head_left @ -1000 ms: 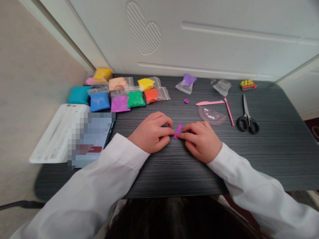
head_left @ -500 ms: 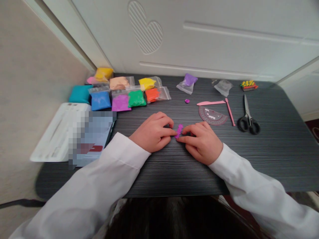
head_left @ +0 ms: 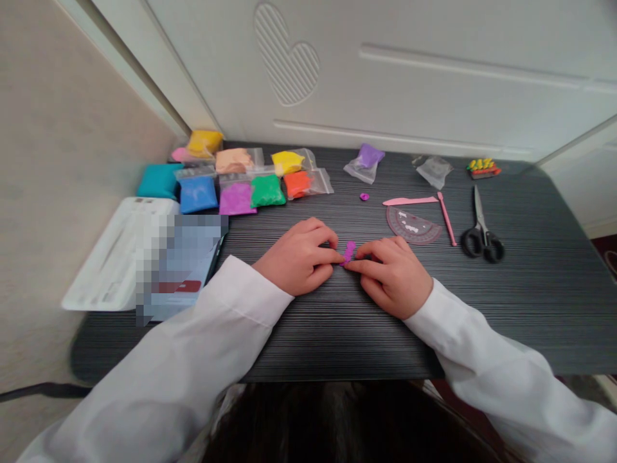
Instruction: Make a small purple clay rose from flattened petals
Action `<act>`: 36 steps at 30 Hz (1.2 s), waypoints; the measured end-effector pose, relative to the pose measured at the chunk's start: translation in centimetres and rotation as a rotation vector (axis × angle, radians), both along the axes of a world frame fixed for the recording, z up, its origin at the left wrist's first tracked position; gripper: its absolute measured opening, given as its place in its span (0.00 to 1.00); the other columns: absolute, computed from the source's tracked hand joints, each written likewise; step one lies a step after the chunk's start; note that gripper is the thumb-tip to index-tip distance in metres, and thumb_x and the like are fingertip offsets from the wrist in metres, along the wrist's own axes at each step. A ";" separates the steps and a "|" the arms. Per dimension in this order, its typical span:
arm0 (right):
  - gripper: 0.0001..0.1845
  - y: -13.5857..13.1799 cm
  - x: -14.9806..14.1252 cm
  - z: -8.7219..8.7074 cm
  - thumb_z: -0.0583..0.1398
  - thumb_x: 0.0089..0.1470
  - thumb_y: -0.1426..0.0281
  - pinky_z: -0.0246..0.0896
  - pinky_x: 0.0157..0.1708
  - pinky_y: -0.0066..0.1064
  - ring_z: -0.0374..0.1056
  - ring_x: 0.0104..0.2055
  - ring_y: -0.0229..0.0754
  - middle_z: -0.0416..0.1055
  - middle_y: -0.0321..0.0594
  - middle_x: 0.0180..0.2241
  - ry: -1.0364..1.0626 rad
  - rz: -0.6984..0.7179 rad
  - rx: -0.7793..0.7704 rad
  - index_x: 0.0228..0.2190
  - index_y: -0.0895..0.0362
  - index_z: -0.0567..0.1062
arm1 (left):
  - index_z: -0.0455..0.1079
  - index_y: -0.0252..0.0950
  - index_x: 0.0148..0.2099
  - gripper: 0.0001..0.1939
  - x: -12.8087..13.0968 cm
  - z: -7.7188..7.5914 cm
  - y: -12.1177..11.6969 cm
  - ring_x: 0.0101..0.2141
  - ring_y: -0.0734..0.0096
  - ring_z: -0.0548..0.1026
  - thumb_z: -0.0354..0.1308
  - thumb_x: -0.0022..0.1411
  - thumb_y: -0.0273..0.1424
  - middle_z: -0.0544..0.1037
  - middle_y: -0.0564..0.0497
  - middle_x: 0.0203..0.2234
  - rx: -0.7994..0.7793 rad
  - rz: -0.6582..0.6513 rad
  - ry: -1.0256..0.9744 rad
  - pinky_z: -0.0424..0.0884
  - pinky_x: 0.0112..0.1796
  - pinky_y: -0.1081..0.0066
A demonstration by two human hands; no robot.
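A short, bumpy strip of purple clay (head_left: 349, 249) lies on the dark table between my two hands. My left hand (head_left: 304, 257) comes from the left, its index fingertip against the strip's lower end and the other fingers curled. From the right, my right hand (head_left: 393, 273) sets its index fingertip on that same end, with its remaining fingers bent. The two fingertips almost meet there and partly cover the clay. Beyond them rests a small purple clay piece (head_left: 364, 197).
Bagged clay in several colours, including a green pack (head_left: 267, 191), lies at the back left. Nearby are a white case (head_left: 103, 257) and a tablet (head_left: 193, 257). To the right are a pink knife (head_left: 409, 201), a pink stick (head_left: 447, 220), a protractor (head_left: 421, 233) and scissors (head_left: 479, 218).
My right index fingertip has come closer to the left one, covering more of the strip's lower end. The whole view has shifted slightly.
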State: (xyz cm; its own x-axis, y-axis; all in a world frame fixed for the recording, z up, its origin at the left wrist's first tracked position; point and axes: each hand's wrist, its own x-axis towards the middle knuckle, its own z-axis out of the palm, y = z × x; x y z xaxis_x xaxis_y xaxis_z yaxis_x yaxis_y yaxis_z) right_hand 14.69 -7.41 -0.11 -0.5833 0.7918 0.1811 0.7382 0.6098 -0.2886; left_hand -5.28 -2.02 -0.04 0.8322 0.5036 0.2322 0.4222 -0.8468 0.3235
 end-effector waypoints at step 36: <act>0.10 0.4 -0.2 -0.1 0.54 0.49 0.63 0.42 0.41 0.39 0.58 0.39 0.41 0.67 0.37 0.37 0.099 -0.101 0.002 0.32 0.51 0.72 | 0.71 0.39 0.37 0.13 0.3 -0.2 -0.1 0.38 0.68 0.62 0.47 0.54 0.25 0.69 0.49 0.34 -0.072 0.077 -0.089 0.59 0.43 0.66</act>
State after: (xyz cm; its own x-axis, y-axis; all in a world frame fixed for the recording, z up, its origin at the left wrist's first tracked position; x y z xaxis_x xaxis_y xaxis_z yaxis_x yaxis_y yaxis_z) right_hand 14.49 -6.98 -0.22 -0.4795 0.8454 0.2354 0.7639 0.5342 -0.3622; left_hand -4.96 -2.10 -0.29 0.7679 0.5836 0.2642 0.4523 -0.7860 0.4215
